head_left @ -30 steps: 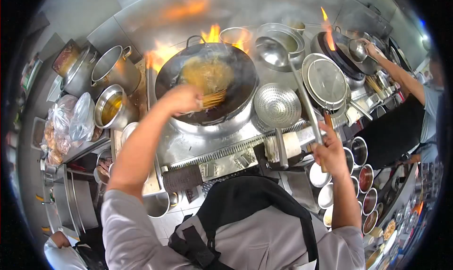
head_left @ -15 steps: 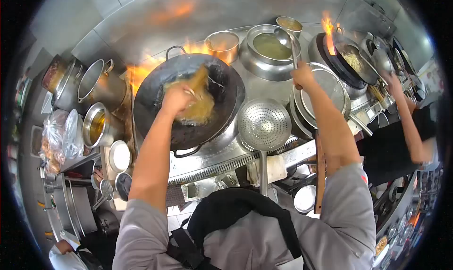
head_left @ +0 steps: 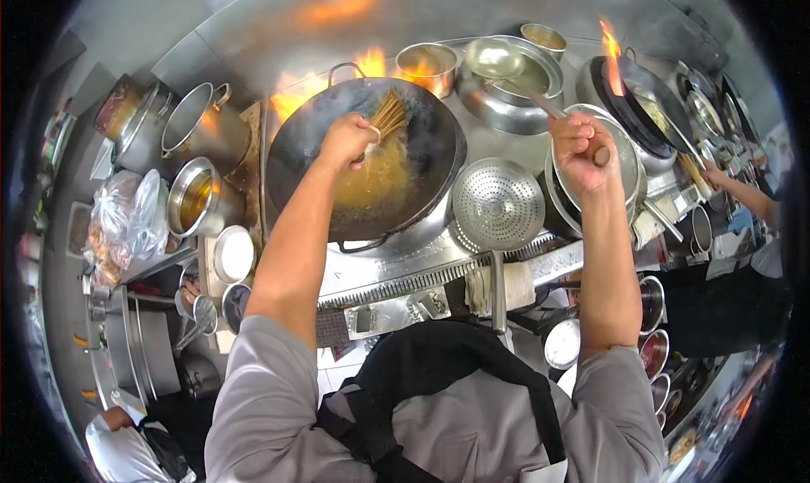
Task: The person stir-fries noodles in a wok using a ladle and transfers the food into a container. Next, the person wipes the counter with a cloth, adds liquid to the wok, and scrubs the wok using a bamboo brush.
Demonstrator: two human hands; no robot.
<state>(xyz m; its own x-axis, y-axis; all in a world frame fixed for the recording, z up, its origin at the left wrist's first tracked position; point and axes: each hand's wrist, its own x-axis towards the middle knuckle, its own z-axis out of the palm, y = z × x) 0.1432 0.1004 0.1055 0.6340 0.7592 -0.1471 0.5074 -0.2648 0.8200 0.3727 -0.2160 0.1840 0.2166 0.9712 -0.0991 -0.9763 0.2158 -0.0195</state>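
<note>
Skimmer (head_left: 499,203) beside wok (head_left: 437,145), flames (head_left: 294,97) behind.

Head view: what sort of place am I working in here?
Most likely a restaurant or other commercial kitchen: a large wok has tall flames behind it, a big perforated strainer lies beside it, and a co-worker's hand shows at the far right.

1 head-level fisheye view from close above the wok (head_left: 295,150), forward and downward
</note>
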